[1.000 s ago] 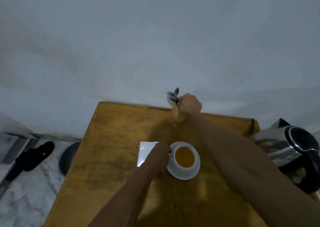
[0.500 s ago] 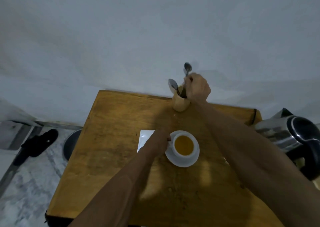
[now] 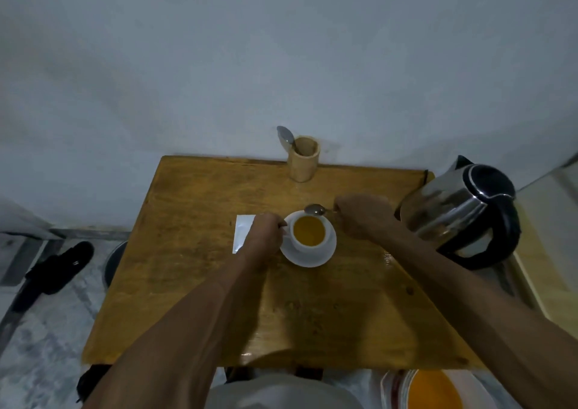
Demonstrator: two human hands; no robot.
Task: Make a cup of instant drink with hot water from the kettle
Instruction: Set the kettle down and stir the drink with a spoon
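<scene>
A white cup (image 3: 309, 233) full of orange drink stands on a white saucer (image 3: 312, 257) in the middle of the wooden table (image 3: 194, 283). My left hand (image 3: 266, 233) grips the cup's handle from the left. My right hand (image 3: 359, 218) holds a metal spoon (image 3: 316, 210), whose bowl hovers at the cup's far rim. A steel kettle (image 3: 459, 214) with a black lid and handle stands at the table's right edge, close behind my right hand. A white sachet (image 3: 242, 230) lies flat to the left of the cup, partly under my left hand.
A wooden holder (image 3: 303, 163) with one spoon (image 3: 286, 138) in it stands at the table's back edge by the wall. A black sandal (image 3: 59, 268) lies on the marble floor to the left. An orange bowl (image 3: 434, 391) is at bottom right, below the table.
My right hand has pulled a spoon out of the wooden holder and carried it down to the cup. My left hand has stayed on the cup's handle.
</scene>
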